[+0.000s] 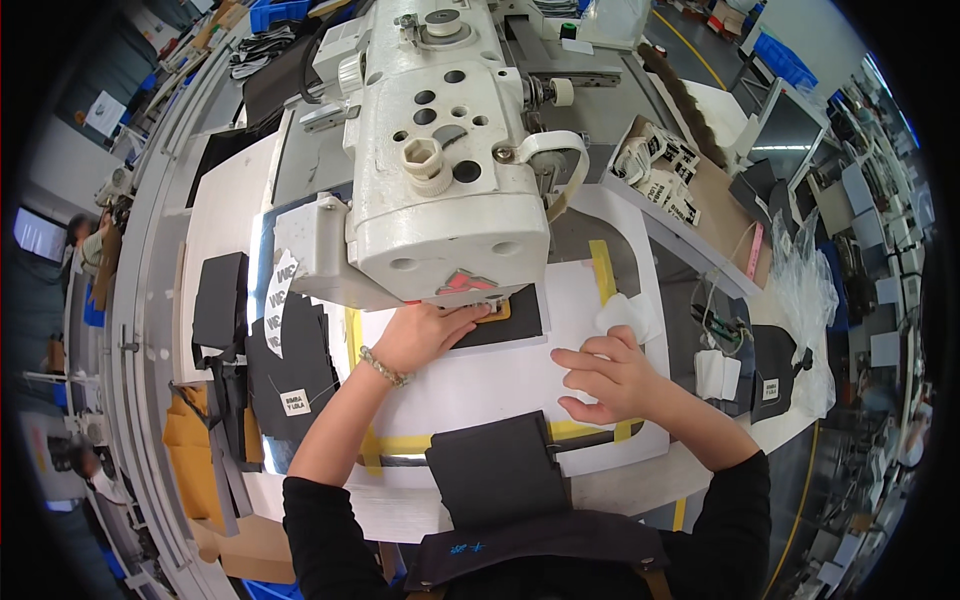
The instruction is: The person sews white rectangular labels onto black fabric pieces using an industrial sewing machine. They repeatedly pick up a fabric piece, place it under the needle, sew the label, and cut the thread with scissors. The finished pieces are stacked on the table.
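Note:
A large white sewing machine head (445,180) stands right before me over a white work surface (480,385). My left hand (425,335) reaches under the machine's front, its fingers stretched out and pressing beside a small yellow frame (503,312). That frame lies on a flat black piece (525,318), partly hidden by the machine and my fingers. To the right, my right hand (605,380) hovers over the white surface with fingers apart and somewhat bent, nothing seen between them. Just beyond it lies a crumpled white sheet (628,315).
Stacked black pieces (290,365) with a pale label lie at left. At right are a cardboard tray (690,240) of printed labels, a black labelled piece (770,372) and clear plastic (805,300). A black piece (500,465) lies at the near edge. Yellow tape (602,270) marks the surface.

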Demonstrator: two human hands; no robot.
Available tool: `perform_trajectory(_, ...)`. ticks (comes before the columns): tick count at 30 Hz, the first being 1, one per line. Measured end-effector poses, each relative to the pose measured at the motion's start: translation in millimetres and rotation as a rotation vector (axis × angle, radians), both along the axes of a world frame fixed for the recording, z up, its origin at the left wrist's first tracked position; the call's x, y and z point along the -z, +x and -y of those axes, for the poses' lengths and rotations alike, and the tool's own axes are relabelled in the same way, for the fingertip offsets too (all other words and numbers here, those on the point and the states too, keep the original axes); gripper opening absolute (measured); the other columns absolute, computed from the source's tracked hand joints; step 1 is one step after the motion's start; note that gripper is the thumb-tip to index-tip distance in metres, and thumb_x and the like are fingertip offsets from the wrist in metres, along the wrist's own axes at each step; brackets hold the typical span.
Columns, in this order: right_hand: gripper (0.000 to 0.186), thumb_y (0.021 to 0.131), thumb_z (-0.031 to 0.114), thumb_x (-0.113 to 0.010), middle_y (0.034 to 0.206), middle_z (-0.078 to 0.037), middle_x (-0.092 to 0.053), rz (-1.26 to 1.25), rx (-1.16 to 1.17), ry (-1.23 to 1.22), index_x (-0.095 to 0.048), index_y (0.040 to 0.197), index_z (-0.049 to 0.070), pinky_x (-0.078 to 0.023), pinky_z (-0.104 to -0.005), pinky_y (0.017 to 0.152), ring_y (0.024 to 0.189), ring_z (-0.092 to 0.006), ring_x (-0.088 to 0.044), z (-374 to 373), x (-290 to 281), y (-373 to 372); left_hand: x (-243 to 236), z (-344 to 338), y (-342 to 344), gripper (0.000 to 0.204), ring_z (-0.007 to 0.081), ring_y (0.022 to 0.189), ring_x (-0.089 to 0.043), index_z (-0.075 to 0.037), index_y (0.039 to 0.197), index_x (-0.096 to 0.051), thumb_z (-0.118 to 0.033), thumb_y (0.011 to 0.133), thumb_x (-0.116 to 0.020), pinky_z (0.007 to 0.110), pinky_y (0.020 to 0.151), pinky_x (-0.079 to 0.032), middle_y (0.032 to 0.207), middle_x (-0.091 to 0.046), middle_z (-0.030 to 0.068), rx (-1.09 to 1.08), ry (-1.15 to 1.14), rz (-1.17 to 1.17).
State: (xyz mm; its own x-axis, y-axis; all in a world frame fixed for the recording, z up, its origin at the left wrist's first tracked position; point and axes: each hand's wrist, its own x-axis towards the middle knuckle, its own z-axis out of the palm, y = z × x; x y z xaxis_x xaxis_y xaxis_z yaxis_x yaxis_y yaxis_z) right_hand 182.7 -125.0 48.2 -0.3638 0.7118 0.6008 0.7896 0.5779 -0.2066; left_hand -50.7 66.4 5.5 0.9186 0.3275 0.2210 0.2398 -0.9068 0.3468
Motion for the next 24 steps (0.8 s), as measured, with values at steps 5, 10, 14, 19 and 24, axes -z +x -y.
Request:
perform_trajectory(5, 0.027, 0.068, 0.024, -0.076, 0.105, 0.005, -0.063, -0.011, 0.023, -0.017, -0.055, 0.084, 0.017, -0.034, -0.0320, 0.072, 0.083, -0.0142, -0.052, 18, 0, -6, -3, 3, -1, 0.031, 0.0260, 0.080, -0.065, -0.021, 0.116, -0.068, -0.019, 0.085, -0.068, 0.036, 0.078, -0.053, 0.096, -0.071, 0.0033, 0.001, 0.064, 0.005)
perform_trajectory(10, 0.027, 0.068, 0.025, -0.076, 0.105, 0.004, -0.063, -0.052, 0.044, -0.006, -0.055, 0.084, 0.016, -0.034, -0.0317, 0.072, 0.083, -0.0141, -0.053, 31, -1, -13, -8, 7, 2, 0.030, 0.0261, 0.093, -0.064, -0.020, 0.115, -0.068, -0.020, 0.085, -0.068, 0.037, 0.080, -0.052, 0.102, -0.070, 0.0028, 0.015, 0.227, 0.047)
perform_trajectory(14, 0.029, 0.068, 0.025, -0.076, 0.105, 0.004, -0.063, -0.080, 0.054, -0.015, -0.055, 0.086, 0.016, -0.035, -0.0318, 0.072, 0.084, -0.0146, -0.053, 38, 4, -17, 2, 1, 2, 0.030, 0.0287, 0.095, -0.063, -0.019, 0.116, -0.067, -0.020, 0.087, -0.067, 0.041, 0.079, -0.053, 0.111, -0.066, 0.0068, -0.082, 0.006, -0.082)
perform_trajectory(19, 0.030, 0.068, 0.025, -0.076, 0.103, 0.004, -0.062, -0.104, 0.072, -0.049, -0.055, 0.087, 0.016, -0.035, -0.0319, 0.071, 0.084, -0.0147, -0.053, 49, 10, -21, 24, -17, -3, 0.027, 0.0310, 0.082, -0.066, -0.015, 0.114, -0.067, -0.026, 0.089, -0.065, 0.042, 0.070, -0.055, 0.110, -0.064, 0.0117, -0.113, 0.093, -0.055)
perform_trajectory(24, 0.030, 0.067, 0.025, -0.077, 0.102, 0.005, -0.061, -0.121, 0.089, -0.060, -0.056, 0.087, 0.017, -0.035, -0.0316, 0.071, 0.083, -0.0143, -0.052, 60, 15, -28, 27, -17, -1, 0.017, 0.0347, 0.096, -0.061, -0.007, 0.098, -0.072, -0.016, 0.085, -0.069, 0.044, 0.085, -0.049, 0.103, -0.066, 0.0130, -0.156, 0.068, -0.040)
